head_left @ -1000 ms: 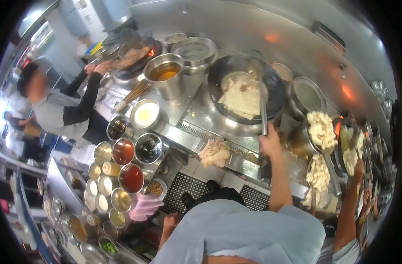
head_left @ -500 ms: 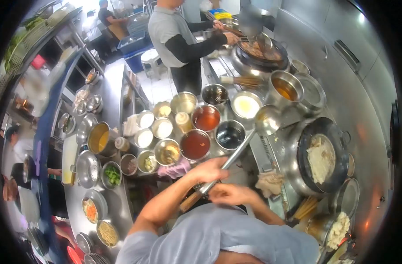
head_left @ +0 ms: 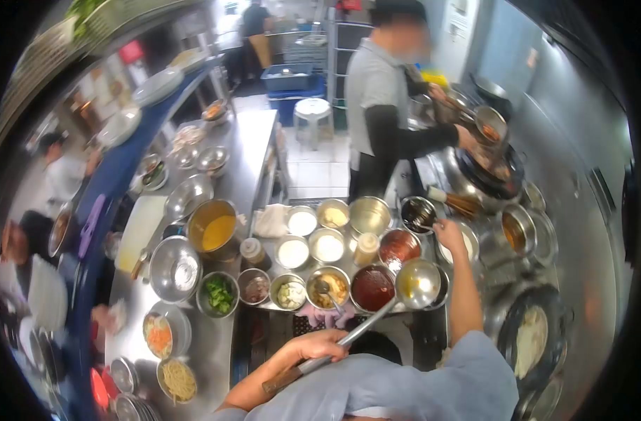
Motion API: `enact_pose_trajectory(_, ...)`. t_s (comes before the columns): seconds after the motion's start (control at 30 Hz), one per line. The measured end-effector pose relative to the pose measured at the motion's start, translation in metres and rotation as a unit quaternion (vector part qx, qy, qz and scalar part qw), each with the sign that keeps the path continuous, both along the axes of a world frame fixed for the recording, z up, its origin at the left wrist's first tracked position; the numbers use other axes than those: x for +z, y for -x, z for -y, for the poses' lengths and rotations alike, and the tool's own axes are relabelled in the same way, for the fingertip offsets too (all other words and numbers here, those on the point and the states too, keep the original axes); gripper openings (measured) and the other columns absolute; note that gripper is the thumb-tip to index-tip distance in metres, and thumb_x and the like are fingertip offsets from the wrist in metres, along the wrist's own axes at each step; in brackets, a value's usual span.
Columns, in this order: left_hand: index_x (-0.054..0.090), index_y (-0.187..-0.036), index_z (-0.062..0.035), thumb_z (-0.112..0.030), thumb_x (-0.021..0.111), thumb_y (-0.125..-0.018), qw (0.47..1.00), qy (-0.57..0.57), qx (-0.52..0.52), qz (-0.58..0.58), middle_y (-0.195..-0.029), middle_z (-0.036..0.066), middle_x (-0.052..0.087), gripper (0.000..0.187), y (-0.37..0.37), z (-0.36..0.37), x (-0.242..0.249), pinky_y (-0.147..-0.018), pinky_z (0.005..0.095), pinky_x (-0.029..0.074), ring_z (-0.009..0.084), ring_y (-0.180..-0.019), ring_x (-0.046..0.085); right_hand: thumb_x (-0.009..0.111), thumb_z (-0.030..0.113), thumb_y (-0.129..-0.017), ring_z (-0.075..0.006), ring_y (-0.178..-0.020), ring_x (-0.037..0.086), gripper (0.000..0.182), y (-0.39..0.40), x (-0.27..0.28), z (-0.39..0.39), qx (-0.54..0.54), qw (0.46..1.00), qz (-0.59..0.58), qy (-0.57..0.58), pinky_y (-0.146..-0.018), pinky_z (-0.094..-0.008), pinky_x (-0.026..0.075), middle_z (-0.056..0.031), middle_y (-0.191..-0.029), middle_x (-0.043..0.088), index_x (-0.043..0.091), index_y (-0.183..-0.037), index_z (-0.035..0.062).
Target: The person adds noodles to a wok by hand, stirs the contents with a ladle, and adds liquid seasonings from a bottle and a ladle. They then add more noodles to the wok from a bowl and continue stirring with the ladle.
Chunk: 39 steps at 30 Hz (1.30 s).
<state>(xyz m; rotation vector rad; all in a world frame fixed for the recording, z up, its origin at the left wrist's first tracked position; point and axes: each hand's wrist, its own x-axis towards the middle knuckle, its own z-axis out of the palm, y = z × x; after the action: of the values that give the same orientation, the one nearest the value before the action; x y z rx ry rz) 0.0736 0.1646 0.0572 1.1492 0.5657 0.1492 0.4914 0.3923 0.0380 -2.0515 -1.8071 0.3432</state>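
My left hand [head_left: 322, 345] is closed around the long metal handle of a ladle [head_left: 417, 284], near its wooden end. The ladle's bowl hangs over the pots of red sauce [head_left: 373, 288]. My right hand [head_left: 449, 236] reaches forward to a pot of dark contents [head_left: 418, 213], fingers closed on the thin handle of what looks like a spoon [head_left: 428, 226] standing in it. Beneath that wrist sits a pot with pale contents [head_left: 465, 242]. My right forearm hides part of this pot.
A wok [head_left: 506, 330] with flat white food [head_left: 531, 342] stands at the right. Bowls of broccoli [head_left: 219, 294] and noodles [head_left: 177, 379] stand on the left counter [head_left: 254, 137]. Ahead, a co-worker [head_left: 376, 105] handles food over another wok [head_left: 517, 184]. A bamboo brush [head_left: 464, 204] lies near it.
My right hand has left the ladle's handle area and stretched forward to the dark pot. The ladle has shifted over the sauce pots, and the view has turned. The co-worker's strainer has lifted.
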Motion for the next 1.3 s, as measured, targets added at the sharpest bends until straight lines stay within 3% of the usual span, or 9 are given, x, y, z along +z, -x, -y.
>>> enact_pose_trajectory(0.1,0.056,-0.088,-0.0042,-0.019,0.06,-0.077,0.998,-0.019,0.003,-0.055,-0.076,0.002,0.055,0.019,-0.004,-0.008,0.009,-0.063,0.0259,0.041,0.0104,-0.067,0.05,0.062,0.037,-0.084,-0.0364,-0.103,0.063,0.041,0.009,-0.03,-0.059,-0.002,0.971,0.222,0.09,-0.09,-0.0428,0.049,-0.0228,-0.105,0.067,0.07,-0.101,0.0009)
enact_pose_trajectory(0.27,0.058,-0.097,-0.0015,-0.025,0.061,-0.078,0.987,-0.085,0.058,-0.125,-0.082,0.002,0.057,0.03,-0.024,-0.018,0.029,-0.071,0.0296,0.042,0.0131,-0.08,0.053,0.063,0.022,-0.081,-0.0365,-0.103,0.064,0.029,0.0,-0.058,-0.075,-0.016,0.963,0.209,0.172,-0.087,-0.0437,0.051,-0.0236,-0.103,0.067,0.069,-0.102,0.0021)
enact_pose_trajectory(0.37,0.058,-0.096,-0.002,-0.025,0.062,-0.078,0.979,-0.082,0.106,-0.151,-0.085,0.003,0.057,0.029,-0.034,-0.019,0.013,-0.073,0.0294,0.042,0.0138,-0.082,0.053,0.058,0.013,-0.081,-0.0381,-0.097,0.065,0.027,-0.014,-0.047,-0.06,-0.05,0.993,0.095,0.055,-0.083,-0.0455,0.051,-0.0241,-0.098,0.067,0.066,-0.105,0.0043)
enact_pose_trajectory(0.6,0.057,-0.083,-0.0028,-0.019,0.06,-0.078,0.981,-0.027,0.175,-0.074,-0.068,0.001,0.055,0.017,-0.059,-0.038,0.027,-0.06,0.0252,0.04,0.011,-0.063,0.052,0.051,0.013,-0.083,-0.0399,-0.091,0.065,0.025,-0.027,-0.053,-0.044,0.021,0.989,0.136,0.056,-0.08,-0.0487,0.051,-0.0225,-0.093,0.068,0.069,-0.099,0.0073)
enact_pose_trajectory(0.8,0.057,-0.085,-0.0013,-0.016,0.061,-0.081,0.971,0.051,0.226,-0.06,-0.068,0.005,0.056,0.016,-0.081,-0.067,0.045,-0.056,0.0279,0.045,0.0136,-0.061,0.055,0.053,0.012,-0.079,-0.0346,-0.068,0.066,0.017,-0.07,-0.169,-0.107,0.113,0.991,0.056,0.054,-0.059,-0.0458,0.051,-0.02,-0.075,0.067,0.067,-0.071,0.0059)
enact_pose_trajectory(0.9,0.056,-0.089,-0.0008,-0.018,0.059,-0.084,0.965,0.071,0.243,-0.065,-0.068,0.008,0.056,0.018,-0.086,-0.084,0.049,-0.048,0.034,0.054,0.0178,-0.056,0.059,0.057,0.014,-0.08,-0.022,-0.043,0.049,0.019,-0.057,-0.126,-0.088,-0.113,0.909,-0.319,0.243,-0.039,-0.0383,0.036,-0.0087,-0.056,0.055,0.059,-0.062,0.0077)
enact_pose_trajectory(0.93,0.056,-0.089,-0.0005,-0.018,0.059,-0.084,0.964,0.071,0.243,-0.084,-0.067,0.008,0.055,0.018,-0.088,-0.088,0.063,-0.047,0.0353,0.055,0.0179,-0.056,0.06,0.058,0.015,-0.081,-0.0113,-0.037,0.031,0.022,-0.049,-0.123,-0.079,-0.121,0.915,-0.326,0.204,-0.034,-0.0312,0.021,0.0007,-0.052,0.04,0.054,-0.06,0.0104)
enact_pose_trajectory(1.23,0.059,-0.085,-0.0006,-0.017,0.062,-0.08,0.949,-0.012,0.276,-0.153,-0.068,0.006,0.058,0.017,-0.105,-0.137,0.048,-0.052,0.0295,0.042,0.0151,-0.057,0.054,0.057,0.018,-0.087,-0.0093,-0.037,0.03,0.021,-0.054,-0.096,-0.041,-0.175,0.837,-0.501,0.132,-0.034,-0.0279,0.02,0.0038,-0.052,0.04,0.055,-0.068,0.0103)
enact_pose_trajectory(1.3,0.06,-0.087,0.0,-0.015,0.061,-0.08,0.949,0.002,0.287,-0.128,-0.068,0.007,0.058,0.017,-0.107,-0.145,0.034,-0.053,0.0285,0.042,0.0155,-0.059,0.055,0.057,0.02,-0.09,-0.009,-0.038,0.031,0.021,-0.078,-0.13,-0.042,-0.095,0.913,-0.395,0.042,-0.034,-0.0276,0.02,0.0048,-0.056,0.042,0.055,-0.072,0.0093)
